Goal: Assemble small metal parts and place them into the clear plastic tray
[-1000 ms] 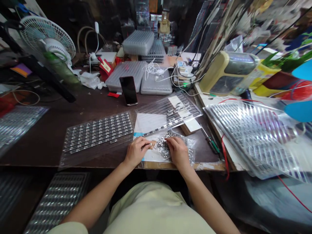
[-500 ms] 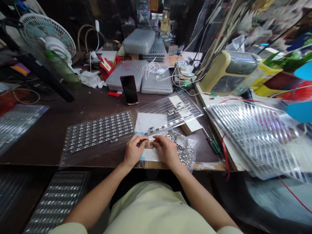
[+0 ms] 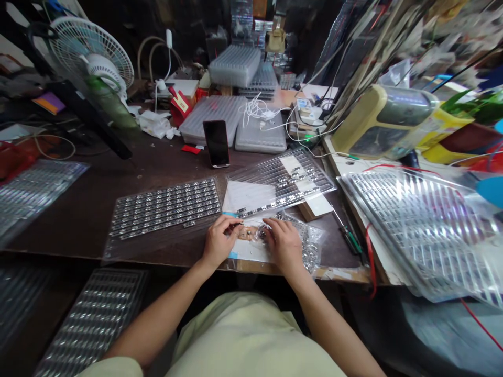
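At the front edge of the table [image 3: 168, 152], the left hand [image 3: 220, 242] has its thumb and forefinger drawn near each other beside a small tan piece [image 3: 244, 233], which lies over the white sheet [image 3: 245, 195]; whether they pinch anything cannot be told. The right hand [image 3: 286, 245] curls its fingers at the left edge of a clear bag of small metal parts [image 3: 312, 243]; its fingertips are partly hidden, so its grip cannot be told. The bag lies close beside the tan piece, probably so that the reach is short. Beyond the hands, a sparsely filled ribbed tray [image 3: 263, 180] slants over the sheet and a block [image 3: 320, 206], which seems to prop its right side. The fuller tray [image 3: 167, 207] lies left of the sheet, near the front edge, within easy reach.
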Tool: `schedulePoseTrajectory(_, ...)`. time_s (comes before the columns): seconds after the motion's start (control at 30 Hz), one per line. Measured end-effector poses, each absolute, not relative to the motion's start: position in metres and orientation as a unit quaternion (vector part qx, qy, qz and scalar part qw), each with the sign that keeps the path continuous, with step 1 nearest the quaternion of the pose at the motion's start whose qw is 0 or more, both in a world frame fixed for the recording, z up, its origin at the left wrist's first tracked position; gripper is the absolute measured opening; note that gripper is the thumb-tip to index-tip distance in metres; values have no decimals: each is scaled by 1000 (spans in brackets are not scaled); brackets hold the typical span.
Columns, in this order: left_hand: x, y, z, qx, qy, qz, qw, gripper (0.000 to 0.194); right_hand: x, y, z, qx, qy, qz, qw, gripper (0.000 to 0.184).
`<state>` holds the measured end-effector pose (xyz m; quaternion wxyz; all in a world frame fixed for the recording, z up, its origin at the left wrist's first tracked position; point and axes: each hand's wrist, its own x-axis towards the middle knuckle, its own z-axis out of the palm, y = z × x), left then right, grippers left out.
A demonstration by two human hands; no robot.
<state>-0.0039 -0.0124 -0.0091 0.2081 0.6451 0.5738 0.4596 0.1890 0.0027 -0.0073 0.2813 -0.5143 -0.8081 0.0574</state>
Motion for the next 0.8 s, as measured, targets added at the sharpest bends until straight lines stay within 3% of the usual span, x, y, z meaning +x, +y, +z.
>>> schedulePoseTrajectory(0.17, 3, -6, -3, 664, 573, 425, 224, 13, 218, 0, -10, -531, -820, 21, 214, 29)
schedulePoseTrajectory(0.3, 15, -4, 1, 716, 542, 390, 203, 13, 213, 0, -16, -544, -796, 62, 257, 15)
schedulePoseTrajectory(0.53, 22, -8, -10, 746, 533, 355, 183, 11, 208, 1, -18, -542, -766, 63, 340, 15)
schedulePoseTrajectory(0.8, 22, -6, -17, 744, 534, 349, 198, 9, 211, 1, -22, -542, -759, 83, 351, 14)
